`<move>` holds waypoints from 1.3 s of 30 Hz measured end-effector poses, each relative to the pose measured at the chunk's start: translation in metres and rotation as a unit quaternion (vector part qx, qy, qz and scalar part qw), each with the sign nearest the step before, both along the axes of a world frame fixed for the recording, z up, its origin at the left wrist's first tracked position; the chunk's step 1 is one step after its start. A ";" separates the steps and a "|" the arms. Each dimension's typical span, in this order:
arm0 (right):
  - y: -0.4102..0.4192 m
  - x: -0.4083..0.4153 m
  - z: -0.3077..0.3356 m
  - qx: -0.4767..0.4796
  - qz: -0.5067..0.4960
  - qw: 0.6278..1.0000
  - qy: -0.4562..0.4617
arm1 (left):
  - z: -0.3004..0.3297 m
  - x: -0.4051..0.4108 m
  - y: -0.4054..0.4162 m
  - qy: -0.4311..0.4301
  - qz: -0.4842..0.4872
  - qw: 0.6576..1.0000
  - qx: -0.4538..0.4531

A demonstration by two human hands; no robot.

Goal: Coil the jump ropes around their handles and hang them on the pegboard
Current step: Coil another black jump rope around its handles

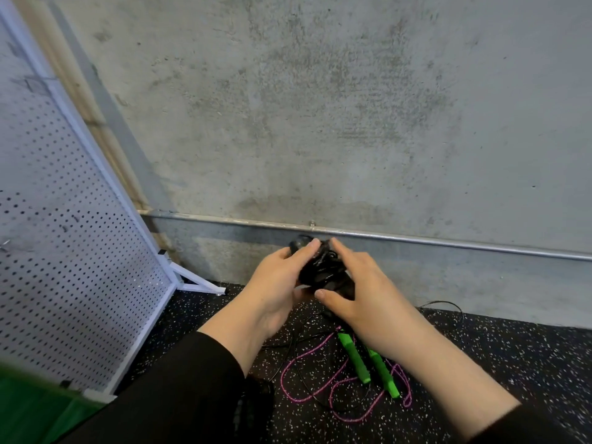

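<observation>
Stained concrete wall (320, 107), metal conduit (416, 239), speckled, perhaps rubber, floor (512, 354).

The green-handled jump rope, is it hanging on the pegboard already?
No, the green-handled jump rope lies uncoiled on the floor.

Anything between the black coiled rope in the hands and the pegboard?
Nothing visible. Both the left hand and right hand hold the black rope bundle, and the space leftward to the pegboard looks open. No hook can be made out.
</observation>
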State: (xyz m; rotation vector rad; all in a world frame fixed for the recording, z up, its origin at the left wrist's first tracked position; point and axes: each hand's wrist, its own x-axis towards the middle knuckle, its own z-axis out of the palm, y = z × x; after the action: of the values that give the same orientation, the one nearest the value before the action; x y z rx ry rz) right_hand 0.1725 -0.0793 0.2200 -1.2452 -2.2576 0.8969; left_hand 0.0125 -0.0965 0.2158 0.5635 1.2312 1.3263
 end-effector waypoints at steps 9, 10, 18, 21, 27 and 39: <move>0.001 -0.026 -0.012 -0.298 -0.094 0.929 0.198 | -0.009 -0.031 0.000 -0.035 0.059 0.998 0.008; 0.001 -0.029 -0.014 -0.355 -0.082 0.900 0.240 | -0.009 -0.033 -0.001 -0.028 0.054 0.998 0.008; 0.001 -0.061 -0.045 -0.368 -0.108 0.880 0.279 | -0.022 -0.068 -0.007 0.020 0.032 0.996 -0.080; -0.001 -0.077 -0.056 -0.357 -0.132 0.876 0.298 | -0.029 -0.081 -0.014 0.039 0.050 0.991 -0.118; -0.010 -0.109 -0.076 -0.369 -0.097 0.885 0.268 | -0.043 -0.096 -0.019 0.075 0.059 0.986 -0.135; -0.013 -0.159 -0.106 -0.381 -0.067 0.880 0.276 | -0.066 -0.154 -0.020 0.153 0.011 0.970 -0.188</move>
State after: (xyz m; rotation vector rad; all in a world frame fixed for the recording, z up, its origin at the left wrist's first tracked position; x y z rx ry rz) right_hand 0.0136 -0.0919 0.1145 -1.1837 -1.3675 1.9043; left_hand -0.1412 -0.1167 0.1494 0.4920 1.6999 1.0104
